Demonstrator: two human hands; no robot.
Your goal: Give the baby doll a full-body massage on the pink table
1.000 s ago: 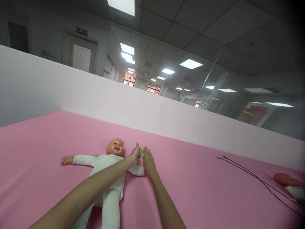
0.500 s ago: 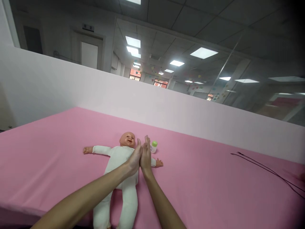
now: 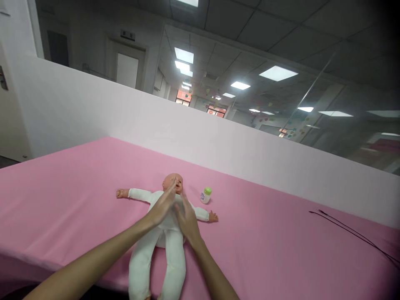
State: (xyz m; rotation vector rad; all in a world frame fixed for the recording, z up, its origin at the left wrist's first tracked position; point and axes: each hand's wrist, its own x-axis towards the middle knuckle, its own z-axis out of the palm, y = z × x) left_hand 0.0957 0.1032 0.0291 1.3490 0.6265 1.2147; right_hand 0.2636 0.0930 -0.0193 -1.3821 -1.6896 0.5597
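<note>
A baby doll (image 3: pixel 140 266) with a white cloth body lies on its back on the pink surface, arms spread and smiling face up. Over its chest, my left hand (image 3: pixel 163 205) is stretched out flat with the fingertips near the doll's face. My right hand (image 3: pixel 187 218) is beside it, palm facing the left one, fingers extended and a little blurred. A narrow gap shows between the two hands, and neither holds anything. To the right of the doll's head stands a small white bottle (image 3: pixel 205 197) with a green cap.
The pink covered table (image 3: pixel 265 241) reaches a low white wall (image 3: pixel 200 137) with glass above it. Thin black cables (image 3: pixel 353 231) lie at the right. A door (image 3: pixel 9 112) stands at the far left.
My hands were pressed palm to palm just right of the doll's chest; now they are slightly apart and over its chest. The bottle is no longer partly covered by my fingers. The view has shifted slightly.
</note>
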